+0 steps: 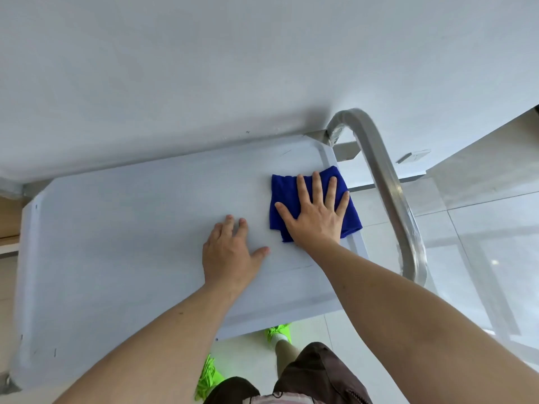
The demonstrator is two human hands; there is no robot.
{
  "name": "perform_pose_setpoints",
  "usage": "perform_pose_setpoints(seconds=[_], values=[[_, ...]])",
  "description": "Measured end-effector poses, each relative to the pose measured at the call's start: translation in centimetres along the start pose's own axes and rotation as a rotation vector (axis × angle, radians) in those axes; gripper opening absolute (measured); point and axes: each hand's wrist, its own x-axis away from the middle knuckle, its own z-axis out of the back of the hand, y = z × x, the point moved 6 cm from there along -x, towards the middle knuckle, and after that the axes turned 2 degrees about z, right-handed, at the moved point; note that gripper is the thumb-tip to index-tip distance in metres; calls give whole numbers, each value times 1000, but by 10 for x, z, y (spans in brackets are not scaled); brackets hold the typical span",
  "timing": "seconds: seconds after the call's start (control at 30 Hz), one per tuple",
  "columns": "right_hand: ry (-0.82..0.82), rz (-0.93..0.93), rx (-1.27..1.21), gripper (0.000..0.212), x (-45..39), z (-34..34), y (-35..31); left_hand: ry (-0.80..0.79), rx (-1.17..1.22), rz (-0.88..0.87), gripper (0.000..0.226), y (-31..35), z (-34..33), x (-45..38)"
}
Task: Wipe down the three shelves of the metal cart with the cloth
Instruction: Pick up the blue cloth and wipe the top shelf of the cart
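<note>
The metal cart's pale grey top shelf (116,243) fills the middle of the head view. A folded blue cloth (281,193) lies near its right end. My right hand (316,211) presses flat on the cloth with its fingers spread and straight. My left hand (230,252) rests palm down on the bare shelf just left of the cloth, fingers slightly bent, holding nothing. The two lower shelves are hidden under the top one.
The cart's curved steel handle (388,185) arcs along the right end. A white wall (204,83) stands right behind the cart. Glossy floor tiles (481,228) lie to the right, with a wall socket (417,155) low down. My green shoes (278,332) stand at the near edge.
</note>
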Motion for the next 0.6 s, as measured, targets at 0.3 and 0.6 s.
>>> perform_pose_setpoints(seconds=[0.3, 0.6], values=[[-52, -77, 25, 88, 49, -14, -10, -36, 123, -19, 67, -9, 0, -5], [-88, -86, 40, 88, 58, -25, -49, -115, 246, -157, 59, -34, 15, -7]])
